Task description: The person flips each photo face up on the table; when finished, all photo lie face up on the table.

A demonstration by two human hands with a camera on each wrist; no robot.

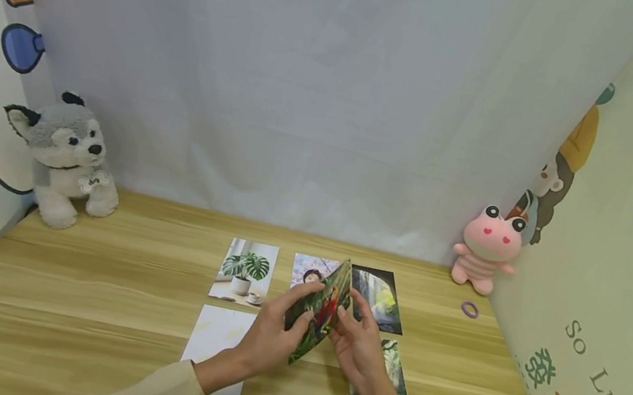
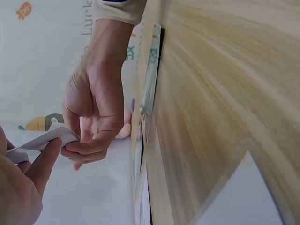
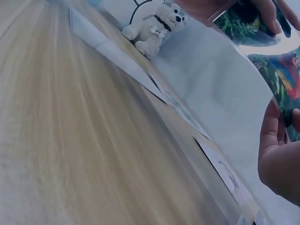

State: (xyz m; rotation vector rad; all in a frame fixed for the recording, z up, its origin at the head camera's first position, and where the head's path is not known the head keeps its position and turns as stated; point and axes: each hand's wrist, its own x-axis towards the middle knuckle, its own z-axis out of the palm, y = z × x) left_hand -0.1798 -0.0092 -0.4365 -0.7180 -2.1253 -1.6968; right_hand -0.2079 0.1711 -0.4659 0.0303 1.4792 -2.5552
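In the head view a glossy photo print of a red parrot among green leaves is held up over the table, bent along its length. My left hand pinches its left side between thumb and fingers. The right hand pinches its right side. From the left wrist, the print's white back shows between both hands. Seen from the right wrist, the picture side reflects light across its middle. Whether more than one print is in the hands, I cannot tell.
On the wooden table lie a potted-plant photo, a partly covered portrait photo, a forest photo, a pale sheet and a green jungle photo. A plush husky, pink plush toy and purple ring are farther out.
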